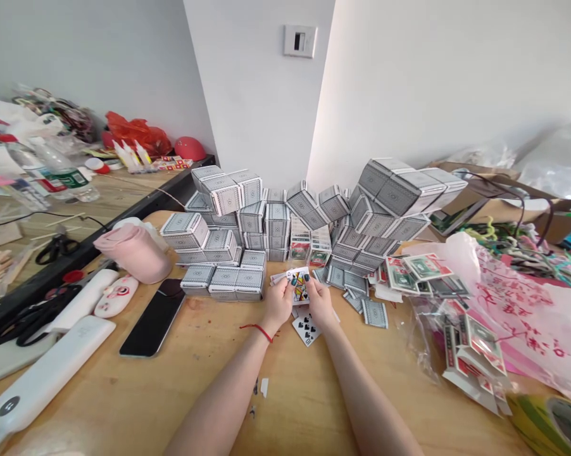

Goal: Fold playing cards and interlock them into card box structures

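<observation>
Both my hands meet over the middle of the wooden table. My left hand [278,303] and my right hand [320,299] pinch opposite edges of a playing card [299,286], a face card whose picture side shows. Whether more cards lie behind it I cannot tell. Under my right hand a ten of spades [307,328] lies face up, partly covered. Grey-backed folded cards [347,282] lie loose just right of my hands. Behind them stand stacked blocks made of grey-backed cards, one pile on the left [238,278] and a taller one on the right [392,187].
Left of my arms lie a black phone [152,318], a rolled pink cloth [133,252], a white device [48,373] and scissors [48,310]. To the right are opened card boxes [478,348], a pink-and-white plastic bag [527,310] and yellow tape [535,418]. A wall rises behind the stacks.
</observation>
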Action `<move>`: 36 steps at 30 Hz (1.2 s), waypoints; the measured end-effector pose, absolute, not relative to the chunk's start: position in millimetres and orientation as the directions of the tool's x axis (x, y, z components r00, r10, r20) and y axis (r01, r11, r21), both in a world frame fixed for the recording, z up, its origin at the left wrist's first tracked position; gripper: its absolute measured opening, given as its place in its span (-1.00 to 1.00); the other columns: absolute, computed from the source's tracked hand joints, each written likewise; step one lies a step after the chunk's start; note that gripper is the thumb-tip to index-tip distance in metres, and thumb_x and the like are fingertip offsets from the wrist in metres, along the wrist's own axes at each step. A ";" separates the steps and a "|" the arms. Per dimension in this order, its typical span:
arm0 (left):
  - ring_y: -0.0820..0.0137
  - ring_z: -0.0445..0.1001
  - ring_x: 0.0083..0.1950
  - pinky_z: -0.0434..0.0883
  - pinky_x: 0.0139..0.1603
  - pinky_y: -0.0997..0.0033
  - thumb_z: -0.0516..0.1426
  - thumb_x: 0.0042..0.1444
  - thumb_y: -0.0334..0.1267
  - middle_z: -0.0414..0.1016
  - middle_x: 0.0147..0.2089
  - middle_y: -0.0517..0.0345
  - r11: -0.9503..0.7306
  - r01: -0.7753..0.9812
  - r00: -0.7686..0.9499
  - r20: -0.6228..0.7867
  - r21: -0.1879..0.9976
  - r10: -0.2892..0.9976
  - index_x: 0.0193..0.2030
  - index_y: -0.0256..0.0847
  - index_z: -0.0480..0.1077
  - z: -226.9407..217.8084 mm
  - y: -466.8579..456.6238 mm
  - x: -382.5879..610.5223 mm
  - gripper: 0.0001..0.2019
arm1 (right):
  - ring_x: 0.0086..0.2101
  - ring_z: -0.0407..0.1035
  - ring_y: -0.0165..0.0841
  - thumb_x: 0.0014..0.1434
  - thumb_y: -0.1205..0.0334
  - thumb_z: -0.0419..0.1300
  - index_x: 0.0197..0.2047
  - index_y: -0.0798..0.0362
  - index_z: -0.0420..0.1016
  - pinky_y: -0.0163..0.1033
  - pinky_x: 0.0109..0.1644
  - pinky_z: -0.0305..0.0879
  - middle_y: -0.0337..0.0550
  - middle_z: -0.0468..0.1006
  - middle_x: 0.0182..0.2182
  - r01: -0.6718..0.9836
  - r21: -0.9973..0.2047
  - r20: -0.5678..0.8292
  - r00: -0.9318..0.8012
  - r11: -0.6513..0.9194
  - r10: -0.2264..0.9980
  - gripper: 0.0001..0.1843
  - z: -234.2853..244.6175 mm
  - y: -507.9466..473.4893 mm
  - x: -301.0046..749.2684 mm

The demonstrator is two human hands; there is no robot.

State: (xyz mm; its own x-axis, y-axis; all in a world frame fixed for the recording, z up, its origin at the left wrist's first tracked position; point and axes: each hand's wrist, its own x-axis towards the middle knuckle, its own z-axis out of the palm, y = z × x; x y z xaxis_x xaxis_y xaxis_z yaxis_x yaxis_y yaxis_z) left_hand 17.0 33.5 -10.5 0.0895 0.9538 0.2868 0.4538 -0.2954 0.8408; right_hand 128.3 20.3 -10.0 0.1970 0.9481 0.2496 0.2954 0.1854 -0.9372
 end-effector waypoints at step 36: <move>0.43 0.34 -0.41 0.28 -0.39 0.47 -0.10 0.12 -0.28 0.38 -0.41 0.15 -0.196 0.320 -0.155 0.256 0.927 0.954 -0.27 -0.23 0.22 -4.8 29.2 21.1 -0.86 | -0.16 0.32 -0.27 0.10 0.12 -0.02 -0.04 0.05 0.31 -0.19 -0.08 0.24 -0.09 0.43 -0.15 0.084 -0.975 0.211 0.039 0.207 0.977 -0.63 -11.7 22.9 131.4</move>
